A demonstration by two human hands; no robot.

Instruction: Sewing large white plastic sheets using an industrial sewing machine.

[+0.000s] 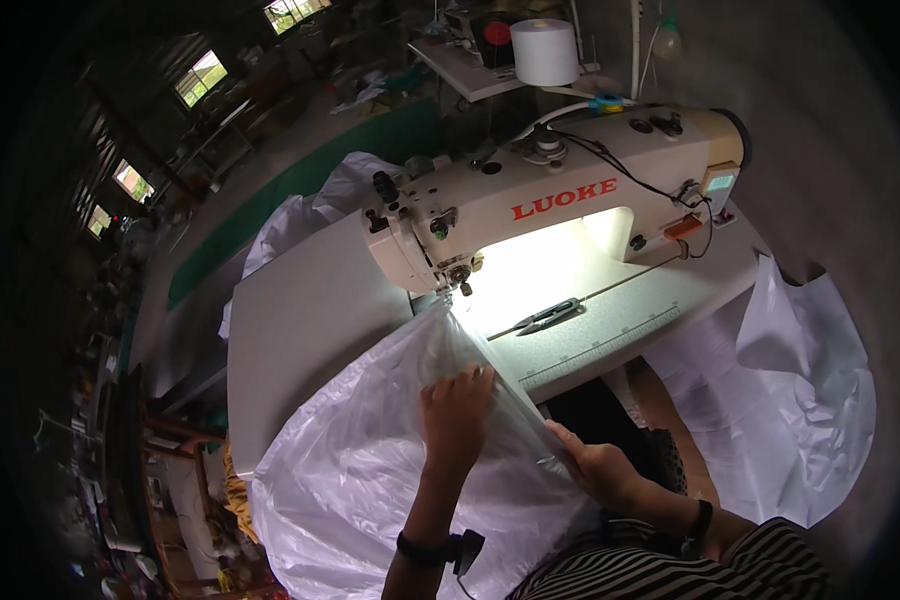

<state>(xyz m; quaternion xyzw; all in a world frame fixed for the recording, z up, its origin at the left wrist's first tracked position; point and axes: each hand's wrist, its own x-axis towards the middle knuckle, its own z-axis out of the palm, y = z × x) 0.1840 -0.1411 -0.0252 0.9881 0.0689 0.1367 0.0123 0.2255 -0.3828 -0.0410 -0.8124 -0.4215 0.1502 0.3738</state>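
Observation:
A thin, shiny white sheet (pixel 360 460), like plastic film or coated fabric, runs from my lap up to the needle area of a sewing machine (pixel 570 190). On top of it, near the straight right edge, my left hand (pixel 457 412) is closed with its fingers curled into the material. Lower down, my right hand (pixel 602 470) pinches that same edge, thumb on top and the other fingers hidden beneath. The sheet's tip lies under the machine's presser foot (pixel 450 298), whose contact with it is too small to make out.
Thread snips (pixel 550 315) lie on the lit machine table (pixel 320 270), right of the needle. More white sheeting (pixel 800 390) hangs at the right, and some lies behind the machine. A white thread cone (pixel 545 53) stands at the back. A wooden frame (pixel 185 440) is at the left.

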